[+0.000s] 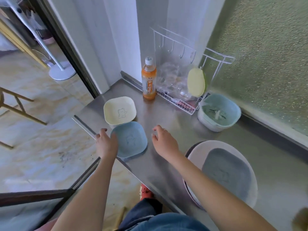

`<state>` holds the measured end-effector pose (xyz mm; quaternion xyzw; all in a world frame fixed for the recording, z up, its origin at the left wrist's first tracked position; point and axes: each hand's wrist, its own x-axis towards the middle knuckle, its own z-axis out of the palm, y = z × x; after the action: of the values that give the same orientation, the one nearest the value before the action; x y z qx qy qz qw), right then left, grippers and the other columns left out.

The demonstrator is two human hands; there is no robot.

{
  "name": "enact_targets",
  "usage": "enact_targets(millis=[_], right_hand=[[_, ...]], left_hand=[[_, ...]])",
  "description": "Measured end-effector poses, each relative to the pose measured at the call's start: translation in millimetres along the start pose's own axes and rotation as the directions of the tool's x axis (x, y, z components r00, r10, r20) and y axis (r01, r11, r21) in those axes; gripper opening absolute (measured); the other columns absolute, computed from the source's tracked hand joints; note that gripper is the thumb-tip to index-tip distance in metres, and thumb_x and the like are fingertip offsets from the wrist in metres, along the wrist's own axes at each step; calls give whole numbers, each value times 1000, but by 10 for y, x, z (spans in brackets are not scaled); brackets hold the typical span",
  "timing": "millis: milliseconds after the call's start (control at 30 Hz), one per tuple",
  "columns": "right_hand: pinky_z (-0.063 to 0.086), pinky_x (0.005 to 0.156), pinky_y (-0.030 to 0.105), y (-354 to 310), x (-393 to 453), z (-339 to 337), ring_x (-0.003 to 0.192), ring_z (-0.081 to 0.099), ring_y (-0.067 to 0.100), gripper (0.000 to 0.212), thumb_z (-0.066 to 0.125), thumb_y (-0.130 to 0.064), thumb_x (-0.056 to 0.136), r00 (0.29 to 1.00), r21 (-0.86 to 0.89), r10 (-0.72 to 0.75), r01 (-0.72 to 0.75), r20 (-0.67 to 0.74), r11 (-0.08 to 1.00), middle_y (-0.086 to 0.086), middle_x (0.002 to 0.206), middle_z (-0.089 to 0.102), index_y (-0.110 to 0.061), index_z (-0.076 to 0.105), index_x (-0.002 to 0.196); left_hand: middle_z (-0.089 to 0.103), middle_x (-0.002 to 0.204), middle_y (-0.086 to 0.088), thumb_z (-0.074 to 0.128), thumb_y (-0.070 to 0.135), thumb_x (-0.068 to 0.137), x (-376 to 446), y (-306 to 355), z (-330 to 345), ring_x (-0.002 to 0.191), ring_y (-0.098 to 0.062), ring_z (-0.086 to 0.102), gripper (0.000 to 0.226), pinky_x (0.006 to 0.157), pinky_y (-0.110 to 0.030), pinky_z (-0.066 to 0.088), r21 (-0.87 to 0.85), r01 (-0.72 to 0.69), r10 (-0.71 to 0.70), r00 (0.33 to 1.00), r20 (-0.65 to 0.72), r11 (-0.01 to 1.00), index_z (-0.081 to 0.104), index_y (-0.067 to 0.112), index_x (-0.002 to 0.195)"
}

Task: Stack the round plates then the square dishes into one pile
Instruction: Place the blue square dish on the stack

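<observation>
Sitting near the bench (166, 114) edge, the blue square dish (129, 139) touches the cream square dish (119, 110); the pile (223, 172) of round plates with 1 grey-blue dish stands well apart. Left hand (106, 142) and right hand (164, 141) flank it, fingers spread, holding nothing. A one-sided nudge could tip it off the edge.

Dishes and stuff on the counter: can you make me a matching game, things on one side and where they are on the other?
Things:
1. blue square dish
2. cream square dish
3. grey square dish
4. orange bottle

Places:
a. on the pink round plate
b. standing by the wire rack
c. between the two hands
d. just behind the blue dish

Pairs: 1-c, 2-d, 3-a, 4-b
</observation>
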<state>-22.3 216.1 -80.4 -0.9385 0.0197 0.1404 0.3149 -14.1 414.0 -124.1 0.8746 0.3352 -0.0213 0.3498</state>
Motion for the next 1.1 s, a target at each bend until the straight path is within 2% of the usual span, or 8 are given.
enact_targets(millis=[133,267,433,533,700,867,933,1100], right_hand=[[41,81,37,-150,313,224,111,54,31,33,39,-27,96,988,-18,121,-119,93,993,12,124,56,-13,42,126],[44,78,37,-179,488,414,107,57,32,32,38,-30,95,965,-77,198,-187,173,979,11,120,60,-10,42,121],[41,63,35,-136,534,504,84,58,32,22,39,-20,95,970,-83,165,-153,180,985,12,102,65,-11,42,114],[37,59,35,-147,545,462,73,49,30,18,35,-14,94,979,-132,116,-95,170,987,14,94,63,-9,42,110],[33,62,33,-63,468,171,84,56,35,18,35,-11,94,992,-169,102,-87,79,982,16,98,62,-8,43,110],[32,61,32,142,288,-235,79,52,33,22,35,-13,94,990,-164,126,-135,-64,977,14,97,62,-10,43,114],[34,61,33,255,155,-401,75,49,30,24,35,-15,95,977,-119,158,-175,-144,977,13,97,62,-11,43,117],[40,64,36,660,-339,-750,90,59,33,28,37,-17,96,908,47,254,-253,-332,966,12,101,64,-11,46,122]], left_hand=[[55,121,-15,42,34,94,407,53,-6,103,-34,55,36,77,-37,40,-53,59,-55,996,72,997,51,7,117],[59,100,-8,41,37,94,684,150,20,87,-28,51,29,72,-32,36,-126,130,-115,986,117,983,49,10,101],[62,92,-13,46,22,89,831,165,106,74,-29,51,16,52,-30,34,-114,100,-77,979,190,989,38,14,100],[55,80,-9,42,17,88,802,168,143,71,-31,50,13,53,-32,34,-92,79,-63,984,168,993,35,12,98],[45,69,-2,41,15,92,644,209,165,73,-31,49,11,62,-36,40,-63,31,-21,989,150,998,34,9,97],[53,82,-14,39,10,90,317,304,285,75,-33,51,15,65,-37,43,-83,-21,36,984,176,996,40,6,104],[55,85,-17,39,10,89,156,361,370,78,-36,54,18,65,-37,42,-87,-52,71,973,220,995,43,5,106],[57,86,-19,40,9,88,-308,491,617,81,-37,56,17,67,-37,43,-82,-131,150,939,309,988,47,6,102]])
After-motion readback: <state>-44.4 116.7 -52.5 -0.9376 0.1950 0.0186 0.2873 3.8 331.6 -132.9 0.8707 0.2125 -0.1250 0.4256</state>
